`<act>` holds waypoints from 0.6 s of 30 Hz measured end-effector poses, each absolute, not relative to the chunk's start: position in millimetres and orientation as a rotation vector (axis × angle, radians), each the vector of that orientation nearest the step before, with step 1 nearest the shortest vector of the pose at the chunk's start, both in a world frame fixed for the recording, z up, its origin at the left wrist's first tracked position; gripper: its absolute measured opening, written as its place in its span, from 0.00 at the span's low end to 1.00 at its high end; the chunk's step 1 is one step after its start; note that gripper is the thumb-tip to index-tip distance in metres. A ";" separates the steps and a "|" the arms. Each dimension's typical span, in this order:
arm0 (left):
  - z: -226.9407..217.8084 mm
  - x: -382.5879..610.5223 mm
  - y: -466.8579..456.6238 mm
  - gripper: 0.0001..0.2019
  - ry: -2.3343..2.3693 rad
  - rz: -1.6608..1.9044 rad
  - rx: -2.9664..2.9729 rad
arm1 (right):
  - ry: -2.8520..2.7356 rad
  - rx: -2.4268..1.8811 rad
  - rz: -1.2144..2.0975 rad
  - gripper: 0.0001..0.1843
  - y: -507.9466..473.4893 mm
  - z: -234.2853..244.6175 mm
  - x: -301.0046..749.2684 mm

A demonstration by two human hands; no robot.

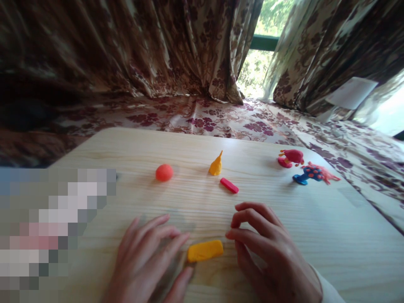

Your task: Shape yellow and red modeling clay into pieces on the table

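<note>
**Table set out around two hands**

Over the table [126, 147] we see the left hand [142, 252], thumb and forefinger spread wide, and the right hand [268, 244], fingers loosely curled, apparently holding nothing. The blue figure [311, 172] and red figure [293, 157] stand far right, perhaps kept out of the way. The yellow bar [205, 251] lies between the hands, placed, we judge, for either to reach; whether the left touches it we cannot tell. Beyond sit the ball [164, 173], cone [216, 166] and pink stick [229, 185], likely spaced to avoid sticking.
</note>
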State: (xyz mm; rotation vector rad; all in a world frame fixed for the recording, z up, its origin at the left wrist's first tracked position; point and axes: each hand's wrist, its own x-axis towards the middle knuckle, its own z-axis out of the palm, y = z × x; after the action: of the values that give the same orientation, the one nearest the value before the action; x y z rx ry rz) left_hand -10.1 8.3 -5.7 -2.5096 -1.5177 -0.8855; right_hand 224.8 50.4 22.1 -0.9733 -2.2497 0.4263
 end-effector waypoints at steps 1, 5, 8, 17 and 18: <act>-6.0 -11.5 7.6 0.15 -1.536 -0.907 -2.497 | -2.247 -0.977 0.439 0.16 50.9 21.4 224.9; -3.9 -10.5 4.4 0.11 -1.546 -0.945 -2.509 | -2.261 -0.995 0.503 0.14 51.0 20.6 222.7; -1.1 -4.6 1.9 0.11 -1.509 -0.960 -2.546 | -2.279 -0.966 0.596 0.14 50.3 22.1 219.8; 2.3 1.9 0.9 0.06 -1.452 -0.866 -2.588 | -2.258 -1.010 0.547 0.14 50.1 23.5 222.4; 2.0 2.6 0.3 0.06 -1.447 -0.865 -2.600 | -2.274 -1.023 0.536 0.13 47.9 24.2 223.2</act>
State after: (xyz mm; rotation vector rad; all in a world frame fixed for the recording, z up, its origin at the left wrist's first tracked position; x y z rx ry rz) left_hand 2.6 0.3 2.0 -2.6002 -1.4470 -0.8646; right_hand 223.2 47.9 24.2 -1.0230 -2.2736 0.5362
